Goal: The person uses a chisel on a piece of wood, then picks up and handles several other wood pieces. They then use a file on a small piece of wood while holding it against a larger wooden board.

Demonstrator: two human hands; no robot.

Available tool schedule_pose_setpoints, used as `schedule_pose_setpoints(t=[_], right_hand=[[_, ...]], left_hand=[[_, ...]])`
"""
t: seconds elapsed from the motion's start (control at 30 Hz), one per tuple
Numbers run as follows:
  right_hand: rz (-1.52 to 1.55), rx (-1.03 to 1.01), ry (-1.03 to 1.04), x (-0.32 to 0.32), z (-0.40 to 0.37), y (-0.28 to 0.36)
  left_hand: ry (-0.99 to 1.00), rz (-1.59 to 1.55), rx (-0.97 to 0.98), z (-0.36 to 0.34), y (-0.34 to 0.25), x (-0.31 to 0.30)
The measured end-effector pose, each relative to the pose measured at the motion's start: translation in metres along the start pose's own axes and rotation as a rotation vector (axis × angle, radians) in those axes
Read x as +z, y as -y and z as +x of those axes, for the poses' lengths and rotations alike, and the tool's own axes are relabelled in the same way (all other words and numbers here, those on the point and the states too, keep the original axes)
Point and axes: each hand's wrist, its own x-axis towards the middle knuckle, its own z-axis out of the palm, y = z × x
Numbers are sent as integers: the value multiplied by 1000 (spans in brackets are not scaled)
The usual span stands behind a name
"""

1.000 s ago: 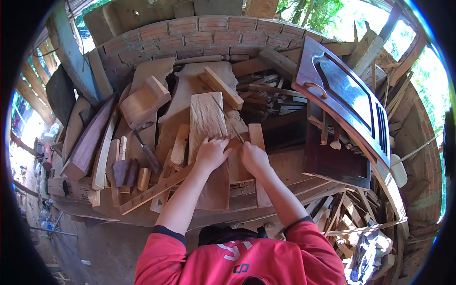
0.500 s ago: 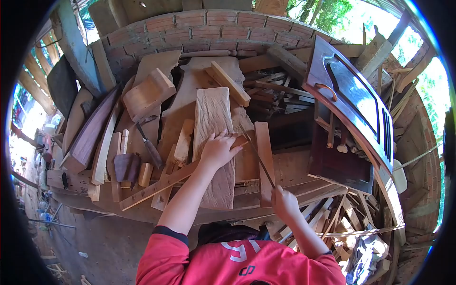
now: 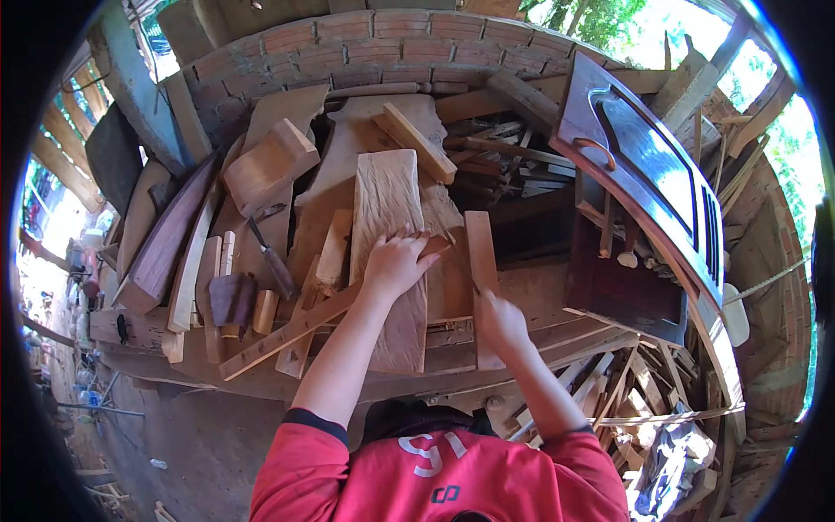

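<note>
My left hand (image 3: 398, 264) lies with spread fingers over a narrow wooden strip (image 3: 291, 332), pressing it against a broad rough-faced board (image 3: 389, 196). The strip runs slantwise across the board, its right end beside my fingertips. My right hand (image 3: 500, 320) is closed round the near end of a long thin dark tool (image 3: 461, 261); its handle is hidden in the fist. The tool points up and left, towards the strip's right end. Just under and right of that fist lies a flat reddish plank (image 3: 482, 252).
A chisel-like tool (image 3: 274, 261) and wooden blocks (image 3: 265, 311) lie left on the bench. A glossy panelled door (image 3: 644, 165) leans at the right. Wood scraps (image 3: 648, 391) are piled below it. A brick wall (image 3: 383, 43) curves behind.
My right hand has moved up and slightly left with the thin tool, closer to the strip. My left hand remains on the strip. The view has shifted slightly.
</note>
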Motion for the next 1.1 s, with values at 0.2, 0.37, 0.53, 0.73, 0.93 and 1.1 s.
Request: schedule_pose_setpoints(t=[0.2,0.37,0.53,0.73,0.93,1.1], right_hand=[[-11,37,72,-20,-84,-22],[-50,-20,67,-21,-31,-12],[48,-95,-68,7,67,7],[62,-56,-51,9,71,10],[29,-21,13,-3,-21,-26],[45,72,114,-31,-73,-32]], left_hand=[[-94,-45,20,-1,5,10],[-75,0,60,1,3,5],[-46,15,16,2,2,11],[-16,89,7,0,-1,4],[-69,86,-23,3,0,8],[-100,48,90,3,3,6]])
